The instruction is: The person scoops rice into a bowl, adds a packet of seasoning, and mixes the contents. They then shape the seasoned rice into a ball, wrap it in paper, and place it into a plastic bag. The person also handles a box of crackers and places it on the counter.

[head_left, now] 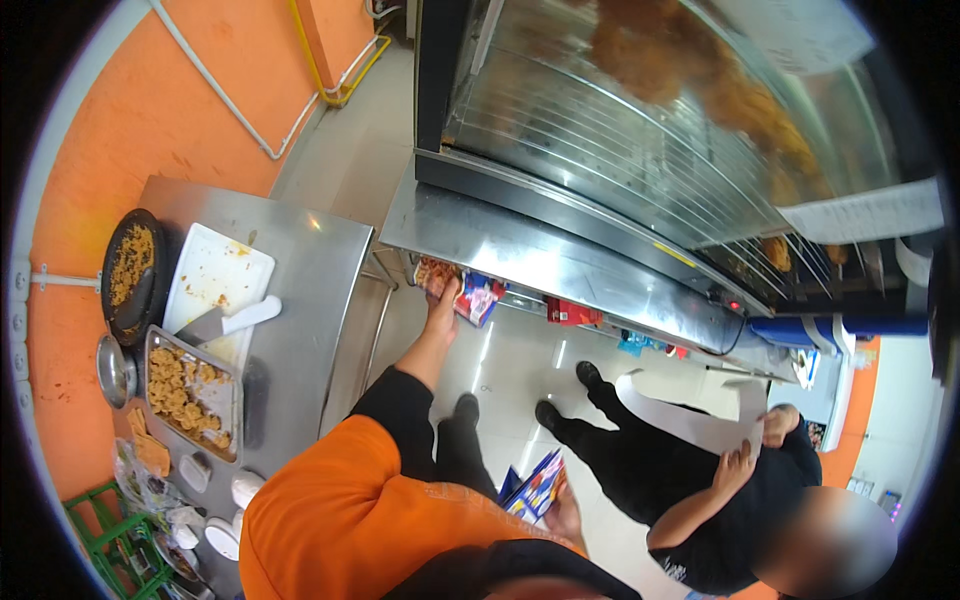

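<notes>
My left hand (444, 306) reaches to the edge of the steel counter (487, 217), its fingers closed on printed cardboard packaging (480, 298) in red, white and blue. More packaging with a food picture (435, 276) sits against the fingers, partly under the counter edge. Near my body on the other side, my right hand (564, 516) holds folded printed cartons (536, 487) in blue, white and red, tilted, with its fingers partly hidden behind them.
A glass food warmer (600, 150) stands on the counter. The steel table (300, 262) at left bears a white cutting board (217, 262), a cleaver (251, 313), a tray of fried pieces (191, 394) and a black pan (135, 262). At right a co-worker in black (675, 465) holds a long paper sheet (675, 420).
</notes>
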`<state>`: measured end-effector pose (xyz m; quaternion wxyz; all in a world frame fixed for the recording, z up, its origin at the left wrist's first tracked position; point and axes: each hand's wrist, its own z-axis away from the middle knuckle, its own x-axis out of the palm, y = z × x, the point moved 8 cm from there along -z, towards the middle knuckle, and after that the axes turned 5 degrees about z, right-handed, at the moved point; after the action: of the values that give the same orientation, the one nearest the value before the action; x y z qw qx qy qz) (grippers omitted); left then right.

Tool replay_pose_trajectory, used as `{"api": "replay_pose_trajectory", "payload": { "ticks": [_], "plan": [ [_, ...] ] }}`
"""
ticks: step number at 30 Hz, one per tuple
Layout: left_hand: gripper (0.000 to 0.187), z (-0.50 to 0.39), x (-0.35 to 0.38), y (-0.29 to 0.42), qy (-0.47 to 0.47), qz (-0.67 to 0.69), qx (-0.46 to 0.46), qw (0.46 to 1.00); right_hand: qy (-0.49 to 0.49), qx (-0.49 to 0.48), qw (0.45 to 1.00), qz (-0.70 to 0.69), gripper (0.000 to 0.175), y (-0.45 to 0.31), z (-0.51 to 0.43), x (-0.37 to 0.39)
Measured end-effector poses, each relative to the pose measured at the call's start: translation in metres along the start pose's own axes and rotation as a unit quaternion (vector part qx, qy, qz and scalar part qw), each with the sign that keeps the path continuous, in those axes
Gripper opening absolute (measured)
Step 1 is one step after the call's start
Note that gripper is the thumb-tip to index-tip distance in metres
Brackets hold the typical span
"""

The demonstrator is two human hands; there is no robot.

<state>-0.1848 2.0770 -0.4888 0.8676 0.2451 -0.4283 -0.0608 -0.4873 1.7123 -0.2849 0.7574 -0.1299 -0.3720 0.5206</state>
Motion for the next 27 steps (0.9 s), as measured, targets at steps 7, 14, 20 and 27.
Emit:
{"api": "replay_pose_trajectory", "payload": {
  "ticks": [7,14,20,27],
  "plan": [
    [0.079,-0.15,-0.027,-0.075,0.081,-0.136,-0.056,0.986,0.046,0.055,0.997,0.006,0.064,0.022,-0.042,-0.063],
    [0.088,-0.105,0.032,-0.032,0.024,-0.378,-0.016,0.925,0.003,0.092,0.995,0.034,0.06,0.022,-0.08,-0.063],
    [0.099,0.075,0.049,-0.026,-0.223,-0.395,-0.106,0.885,-0.149,0.15,0.976,0.052,0.058,0.038,-0.12,-0.022],
    [0.088,0.4,-0.052,0.059,-0.205,-0.333,-0.076,0.917,-0.385,0.154,0.886,0.206,0.069,0.049,-0.135,0.133]
  ]
}}
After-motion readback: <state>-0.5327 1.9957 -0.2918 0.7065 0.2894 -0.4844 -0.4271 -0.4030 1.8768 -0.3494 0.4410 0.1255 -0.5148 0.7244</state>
